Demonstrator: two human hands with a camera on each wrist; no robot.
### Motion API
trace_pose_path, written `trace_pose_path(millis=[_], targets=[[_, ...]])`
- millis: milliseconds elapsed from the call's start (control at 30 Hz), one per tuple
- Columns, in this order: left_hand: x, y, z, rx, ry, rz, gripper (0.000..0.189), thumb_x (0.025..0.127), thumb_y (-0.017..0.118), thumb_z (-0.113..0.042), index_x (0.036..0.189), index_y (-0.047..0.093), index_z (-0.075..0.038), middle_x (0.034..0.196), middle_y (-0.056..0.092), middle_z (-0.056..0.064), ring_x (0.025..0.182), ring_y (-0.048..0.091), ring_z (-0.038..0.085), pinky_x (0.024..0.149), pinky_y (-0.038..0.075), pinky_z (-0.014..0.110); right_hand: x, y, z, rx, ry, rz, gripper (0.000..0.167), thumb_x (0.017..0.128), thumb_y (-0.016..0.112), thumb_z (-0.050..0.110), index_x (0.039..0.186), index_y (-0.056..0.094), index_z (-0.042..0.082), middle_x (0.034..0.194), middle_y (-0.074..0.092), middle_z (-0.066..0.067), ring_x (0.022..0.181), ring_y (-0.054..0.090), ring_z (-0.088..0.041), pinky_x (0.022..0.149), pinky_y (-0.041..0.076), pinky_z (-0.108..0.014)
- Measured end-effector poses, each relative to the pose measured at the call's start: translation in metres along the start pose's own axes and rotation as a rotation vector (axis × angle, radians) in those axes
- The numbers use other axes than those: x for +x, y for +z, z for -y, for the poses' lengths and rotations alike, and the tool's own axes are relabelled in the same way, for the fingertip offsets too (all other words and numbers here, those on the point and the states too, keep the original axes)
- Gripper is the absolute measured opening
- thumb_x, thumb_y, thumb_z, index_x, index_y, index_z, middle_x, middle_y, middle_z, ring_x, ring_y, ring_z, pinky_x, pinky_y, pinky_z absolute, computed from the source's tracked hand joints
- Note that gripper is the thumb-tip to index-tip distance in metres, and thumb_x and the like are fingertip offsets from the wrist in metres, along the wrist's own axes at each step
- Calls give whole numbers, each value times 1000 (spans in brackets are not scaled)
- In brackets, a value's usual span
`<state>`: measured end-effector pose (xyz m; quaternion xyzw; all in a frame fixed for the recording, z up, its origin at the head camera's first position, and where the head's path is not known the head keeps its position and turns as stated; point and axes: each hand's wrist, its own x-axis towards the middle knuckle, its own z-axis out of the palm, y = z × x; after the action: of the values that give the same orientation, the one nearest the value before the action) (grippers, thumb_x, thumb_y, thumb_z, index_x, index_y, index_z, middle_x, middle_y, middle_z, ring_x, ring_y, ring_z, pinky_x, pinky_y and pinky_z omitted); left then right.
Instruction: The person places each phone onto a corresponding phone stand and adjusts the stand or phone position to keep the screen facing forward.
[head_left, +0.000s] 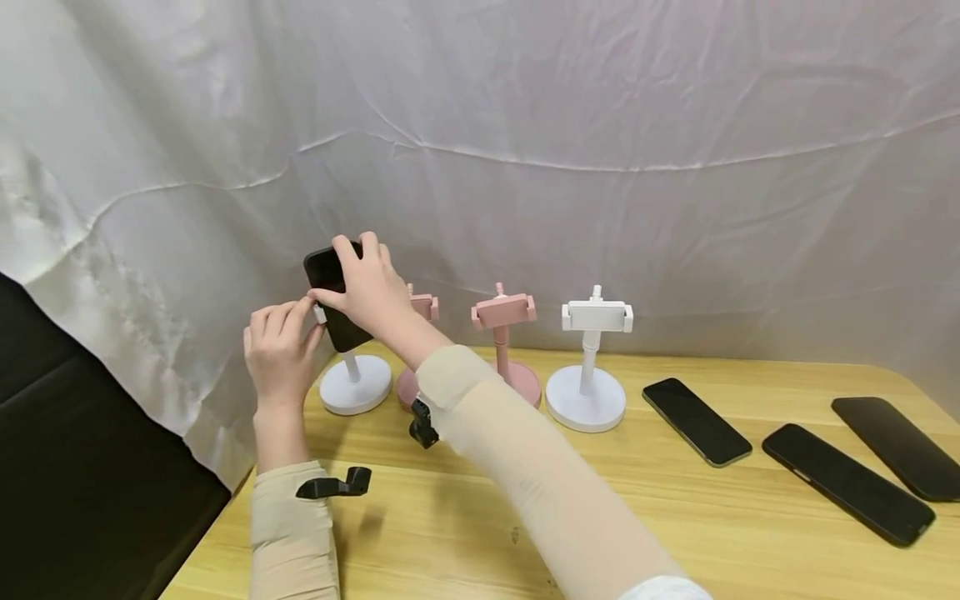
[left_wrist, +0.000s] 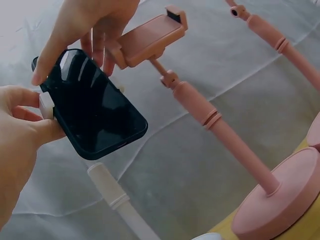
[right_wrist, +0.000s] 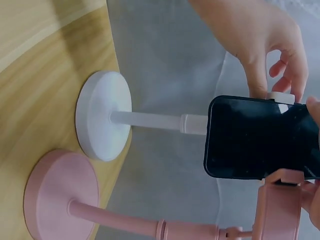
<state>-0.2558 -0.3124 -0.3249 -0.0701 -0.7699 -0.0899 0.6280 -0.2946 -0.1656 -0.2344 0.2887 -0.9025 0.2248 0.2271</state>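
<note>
A black phone [head_left: 347, 333] sits in the clamp of the leftmost white stand [head_left: 356, 386], its dark screen towards me. My left hand [head_left: 276, 358] pinches the white clamp jaw [left_wrist: 46, 105] at the phone's left edge between thumb and fingers. From the right, my right hand [head_left: 373, 292] grips the upper part of the phone, thumb on the left edge and fingers over the far side. Most of the clamp is hidden behind the phone. Beside it stands a pink phone stand [left_wrist: 200, 112], whose holder is close to the phone in the right wrist view.
Further right are another pink stand [head_left: 504, 312] and a white stand [head_left: 596, 317], both with bare holders. Three dark phones lie at the right: one nearer the stands [head_left: 697, 422], one in front [head_left: 847, 483], one by the edge [head_left: 900, 446]. A pale curtain [head_left: 600, 208] hangs behind the table.
</note>
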Motion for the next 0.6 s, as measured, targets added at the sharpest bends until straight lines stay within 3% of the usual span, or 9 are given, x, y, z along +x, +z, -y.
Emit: trace_pose_path(millis=[400,600], targets=[[-2,-11,13,-17,-62,12,38,75,78,-14,112,71,-10,97,68,17,91,57,40,70,38,54,-4,8,14,-185,-86,-106,76,83,61,65,140,38,20,133,42,-10,111,50,-20,64,55,-21],[-2,-14,16,-10,-121,46,41,73,79,-12,113,71,-9,99,67,18,93,56,42,74,40,56,-4,11,21,-346,-111,-170,77,83,55,71,139,40,21,132,47,-9,118,50,-20,72,54,-24]])
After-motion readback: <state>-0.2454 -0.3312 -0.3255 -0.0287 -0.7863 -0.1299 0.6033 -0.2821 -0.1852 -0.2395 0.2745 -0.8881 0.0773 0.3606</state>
